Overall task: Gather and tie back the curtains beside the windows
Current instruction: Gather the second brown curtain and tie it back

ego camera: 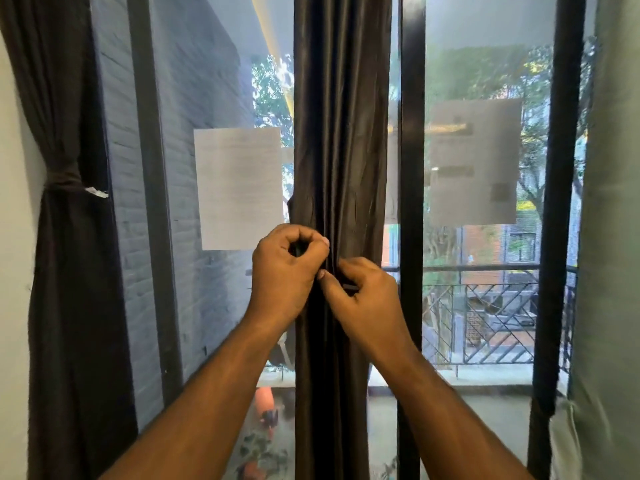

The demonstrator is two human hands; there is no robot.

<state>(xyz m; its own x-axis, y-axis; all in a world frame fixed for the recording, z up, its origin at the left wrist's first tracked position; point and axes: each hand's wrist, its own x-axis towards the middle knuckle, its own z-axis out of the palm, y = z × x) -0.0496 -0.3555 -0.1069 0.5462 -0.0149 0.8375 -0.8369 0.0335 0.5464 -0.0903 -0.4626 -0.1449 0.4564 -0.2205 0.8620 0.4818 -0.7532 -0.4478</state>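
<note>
Our left hand (pixel 284 271) and right hand (pixel 363 296) pinch a thin dark tie (pixel 349 287) against the gathered dark center curtain (pixel 341 133) between 2 window panes; writing on the taped paper sheet (pixel 239 188) is unreadable.

Gathered curtain (pixel 341 150) hanging centre before window frame (pixel 411 133); tied curtain (pixel 65 237) hanging far left; paper sheet (pixel 239 188) sitting between.

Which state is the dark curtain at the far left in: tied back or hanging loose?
Tied back. The far-left curtain is cinched at mid-height by a dark band, narrowing there and flaring above and below.
</note>
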